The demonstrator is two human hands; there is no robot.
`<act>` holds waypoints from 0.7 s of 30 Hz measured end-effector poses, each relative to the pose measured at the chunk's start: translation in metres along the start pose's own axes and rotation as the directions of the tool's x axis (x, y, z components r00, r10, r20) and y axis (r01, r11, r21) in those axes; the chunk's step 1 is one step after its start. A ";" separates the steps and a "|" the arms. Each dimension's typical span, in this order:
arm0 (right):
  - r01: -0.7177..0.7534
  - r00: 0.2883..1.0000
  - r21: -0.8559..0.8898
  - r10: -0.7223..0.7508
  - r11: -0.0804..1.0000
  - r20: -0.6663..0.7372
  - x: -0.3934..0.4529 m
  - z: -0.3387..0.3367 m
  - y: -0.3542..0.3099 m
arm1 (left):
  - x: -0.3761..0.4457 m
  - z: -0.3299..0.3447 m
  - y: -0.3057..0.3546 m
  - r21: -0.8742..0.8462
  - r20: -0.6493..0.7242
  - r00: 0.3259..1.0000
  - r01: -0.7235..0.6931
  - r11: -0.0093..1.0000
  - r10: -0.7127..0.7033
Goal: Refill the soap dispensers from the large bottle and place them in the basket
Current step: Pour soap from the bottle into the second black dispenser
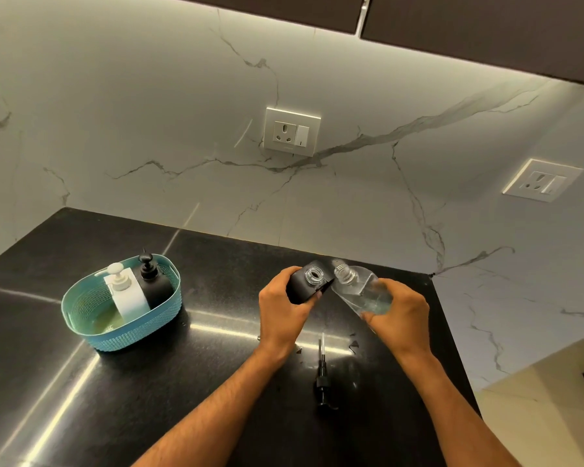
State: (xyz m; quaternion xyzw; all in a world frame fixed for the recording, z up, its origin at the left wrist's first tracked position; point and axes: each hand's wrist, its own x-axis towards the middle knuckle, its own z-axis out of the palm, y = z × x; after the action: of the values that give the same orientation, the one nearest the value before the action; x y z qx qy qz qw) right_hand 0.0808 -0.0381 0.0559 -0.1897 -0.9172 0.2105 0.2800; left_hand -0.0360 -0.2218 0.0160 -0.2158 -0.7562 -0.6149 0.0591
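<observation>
Two hands working, left hand gripping open black dispenser, right hand gripping tilted clear bottle, no readable labels

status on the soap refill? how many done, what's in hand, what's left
Done, by the look of it: a white dispenser and a black dispenser, pumps on, stand in the teal basket. In hand: left hand holds an open black dispenser; right hand tilts the clear bottle toward its mouth. Left: finish filling, refit the pump lying on the counter, basket it.
</observation>
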 end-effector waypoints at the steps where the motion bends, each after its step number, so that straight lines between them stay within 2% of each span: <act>1: -0.048 0.999 0.057 0.048 0.997 0.006 0.002 -0.001 0.003 | 0.003 -0.001 -0.001 -0.019 0.017 1.000 0.007 1.000 -0.007; 4: -0.214 0.977 0.234 0.203 0.948 0.071 0.010 0.001 0.021 | 0.013 -0.004 -0.008 -0.027 0.091 0.996 0.007 1.000 -0.005; 8: -0.401 0.916 0.477 0.352 0.782 0.192 0.022 0.004 0.051 | 0.026 -0.008 -0.018 -0.057 0.234 0.971 0.071 0.996 -0.056; 13: -0.479 0.876 0.611 0.392 0.630 0.281 0.034 0.010 0.082 | 0.040 -0.013 -0.029 -0.103 0.380 0.915 0.186 0.977 -0.135; 21: -0.533 0.843 0.664 0.393 0.524 0.368 0.051 0.038 0.121 | 0.050 -0.007 -0.048 -0.084 0.438 0.876 0.262 0.962 -0.200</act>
State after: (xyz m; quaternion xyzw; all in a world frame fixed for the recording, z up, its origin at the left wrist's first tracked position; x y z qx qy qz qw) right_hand 0.0467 0.0764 -0.0097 -0.2767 -0.6842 0.6488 0.1857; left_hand -0.1012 -0.2229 -0.0080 -0.2563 -0.7260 -0.6072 -0.1963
